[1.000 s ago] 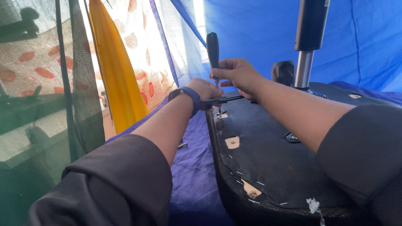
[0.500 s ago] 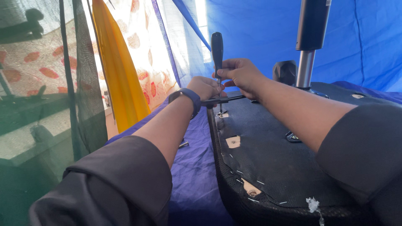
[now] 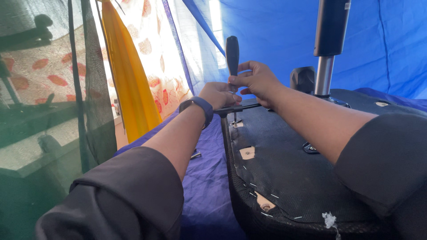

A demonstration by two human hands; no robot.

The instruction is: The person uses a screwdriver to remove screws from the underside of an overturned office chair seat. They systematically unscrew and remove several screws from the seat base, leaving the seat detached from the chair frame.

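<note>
While the screwdriver [image 3: 232, 55] was gripped by the right hand [image 3: 255, 80], a lever [image 3: 238, 107] at 6 o'clock was clasped by the left hand [image 3: 218, 94]; the screw seemed part-driven, other seat [image 3: 289, 173] holes unfilled.

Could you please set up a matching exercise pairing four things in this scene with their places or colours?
Things:
1. screwdriver
2. wristband
3. gas lift column
4. loose bolt

Descriptions:
A. lies on the purple cloth beside the chair seat
B. dark blue, on the left hand's wrist
C. stands upright from the seat underside, far right
D. black handle, pinched by the right hand

Pairs: 1-D, 2-B, 3-C, 4-A
</note>
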